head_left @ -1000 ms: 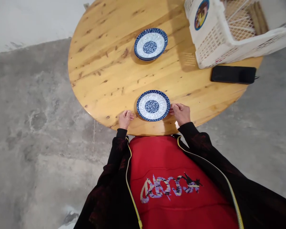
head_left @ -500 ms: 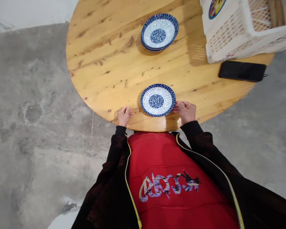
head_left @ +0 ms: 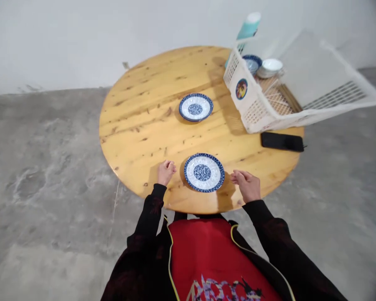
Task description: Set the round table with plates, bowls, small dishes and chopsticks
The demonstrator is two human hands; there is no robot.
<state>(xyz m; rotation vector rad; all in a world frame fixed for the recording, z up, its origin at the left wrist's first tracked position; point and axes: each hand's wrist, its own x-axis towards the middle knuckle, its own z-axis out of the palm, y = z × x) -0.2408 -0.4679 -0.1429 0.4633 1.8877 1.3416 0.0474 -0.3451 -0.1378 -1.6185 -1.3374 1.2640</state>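
Note:
A blue-and-white patterned plate (head_left: 204, 172) lies near the table's front edge, between my two hands. To its left, my left hand (head_left: 166, 172) is loosely curled just above the tabletop, closed with nothing visible in it. My right hand (head_left: 247, 185) hovers to the right of the plate, fingers loosely extended toward the rim and holding nothing. A small gap separates each hand from the plate. Farther back rests a small stack of matching plates (head_left: 195, 108).
The round wooden table (head_left: 138, 121) stands close to a white wall. On its right are a white plastic basket (head_left: 257, 115) holding bowls (head_left: 271, 67) and a black phone (head_left: 282, 141). Behind the basket's left corner stands a light-blue container (head_left: 249, 27).
My right hand has come away from the front plate's rim, and my left hand has risen slightly. The view has tilted up, showing more of the basket and wall.

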